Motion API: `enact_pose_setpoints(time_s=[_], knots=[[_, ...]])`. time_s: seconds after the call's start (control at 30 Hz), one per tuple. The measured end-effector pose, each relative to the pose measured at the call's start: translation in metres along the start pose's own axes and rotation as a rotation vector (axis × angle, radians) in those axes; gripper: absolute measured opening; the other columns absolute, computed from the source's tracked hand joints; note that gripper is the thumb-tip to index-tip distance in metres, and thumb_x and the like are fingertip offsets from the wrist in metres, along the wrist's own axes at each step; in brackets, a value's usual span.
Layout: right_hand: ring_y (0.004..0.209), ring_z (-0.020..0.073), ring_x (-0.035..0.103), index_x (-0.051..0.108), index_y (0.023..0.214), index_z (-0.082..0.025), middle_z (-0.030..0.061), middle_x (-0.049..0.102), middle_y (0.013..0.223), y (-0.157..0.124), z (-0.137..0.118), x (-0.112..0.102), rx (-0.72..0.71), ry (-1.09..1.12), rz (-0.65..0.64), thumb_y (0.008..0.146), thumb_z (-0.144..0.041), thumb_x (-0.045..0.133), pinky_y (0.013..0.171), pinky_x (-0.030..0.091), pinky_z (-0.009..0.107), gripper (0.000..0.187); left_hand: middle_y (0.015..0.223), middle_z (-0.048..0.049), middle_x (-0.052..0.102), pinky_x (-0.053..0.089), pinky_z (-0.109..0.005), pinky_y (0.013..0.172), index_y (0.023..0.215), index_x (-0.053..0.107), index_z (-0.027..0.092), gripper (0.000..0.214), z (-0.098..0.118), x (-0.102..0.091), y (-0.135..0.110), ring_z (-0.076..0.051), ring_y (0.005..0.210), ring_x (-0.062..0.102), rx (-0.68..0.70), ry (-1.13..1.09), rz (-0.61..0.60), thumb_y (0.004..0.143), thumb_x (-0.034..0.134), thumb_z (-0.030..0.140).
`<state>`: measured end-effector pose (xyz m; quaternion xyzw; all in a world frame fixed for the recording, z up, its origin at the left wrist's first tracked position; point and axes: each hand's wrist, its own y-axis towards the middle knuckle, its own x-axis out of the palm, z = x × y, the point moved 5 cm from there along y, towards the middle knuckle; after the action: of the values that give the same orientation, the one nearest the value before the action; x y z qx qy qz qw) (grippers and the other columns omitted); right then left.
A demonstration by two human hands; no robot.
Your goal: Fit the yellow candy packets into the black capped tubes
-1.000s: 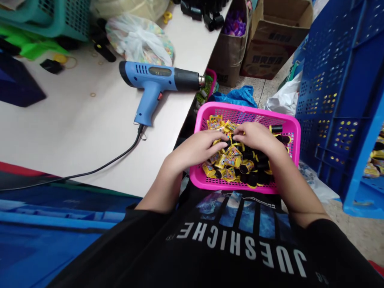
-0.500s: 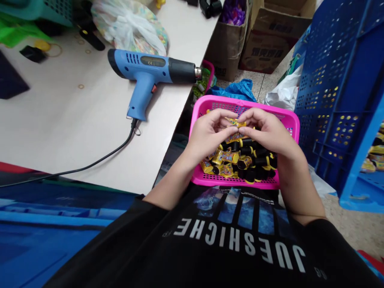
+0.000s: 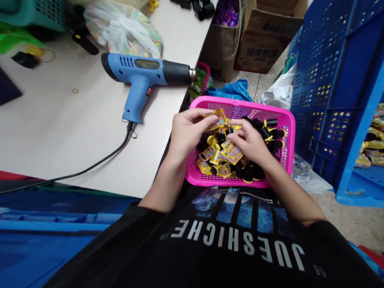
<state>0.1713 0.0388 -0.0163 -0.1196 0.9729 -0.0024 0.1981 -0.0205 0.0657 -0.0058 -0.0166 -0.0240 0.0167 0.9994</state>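
The 2 hands are over a pink basket (image 3: 240,101). The left hand (image 3: 189,132) pinches a yellow packet (image 3: 218,119) between thumb and fingers, while the right hand (image 3: 247,142) has its fingers curled closed onto another packet (image 3: 232,152), which lies on a heap of packets and black-capped tubes (image 3: 249,170) inside the basket. A blue heat gun (image 3: 141,72) lies on the table (image 3: 69,120) to the left, and a blue crate (image 3: 330,100) stands to the right.

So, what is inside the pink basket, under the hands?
The pink mesh basket holds yellow printed packets and black-capped cylinders. Whatever lies beneath the left hand, the right hand and the heap is covered.
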Motion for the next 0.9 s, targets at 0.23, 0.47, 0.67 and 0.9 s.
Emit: enact_pose_setpoints(time_s=[0.23,0.47,0.67,0.9], knots=[[0.110,0.0333,0.058,0.066,0.112,-0.020,0.0129,0.074,0.115,0.004,0.032,-0.015,-0.022,-0.766,-0.303,0.089,-0.017,0.060,0.095,0.045,0.048,0.024,0.067,0.0038,0.067,0.053,-0.025,0.059,0.119,0.071,0.025,0.046,-0.005,0.001,0.002,-0.012,0.059,0.064,-0.038,0.025,-0.097,0.076,0.085,0.032],[0.105,0.0361,0.058,0.065,0.118,-0.012,0.0208,0.070,0.110,0.006,0.027,-0.001,-0.067,-1.014,-0.429,0.086,-0.012,0.054,0.091,0.046,0.049,0.034,0.077,-0.0032,0.078,0.054,-0.026,0.063,0.084,0.078,0.017,0.032,-0.009,0.012,-0.005,-0.013,0.064,0.067,-0.089,-0.017,-0.146,0.074,0.085,0.046],[0.087,0.0231,0.061,0.071,0.108,-0.018,0.0097,0.063,0.099,-0.001,0.015,-0.048,-0.055,-0.379,0.056,0.086,-0.035,0.065,0.083,0.054,0.040,0.029,0.082,-0.0046,0.082,0.059,-0.029,0.072,0.081,0.084,0.020,0.031,-0.009,0.006,-0.007,-0.017,0.072,0.072,-0.065,0.048,-0.136,0.074,0.085,0.051],[0.094,0.0204,0.066,0.055,0.101,-0.030,0.0027,0.062,0.108,-0.023,-0.003,-0.055,0.058,0.472,0.263,0.075,-0.059,0.076,0.076,0.061,0.035,0.045,0.086,-0.0074,0.082,0.060,-0.029,0.064,0.081,0.084,0.019,0.040,-0.007,0.019,-0.014,-0.020,0.073,0.075,-0.093,0.014,-0.258,0.070,0.086,0.058]])
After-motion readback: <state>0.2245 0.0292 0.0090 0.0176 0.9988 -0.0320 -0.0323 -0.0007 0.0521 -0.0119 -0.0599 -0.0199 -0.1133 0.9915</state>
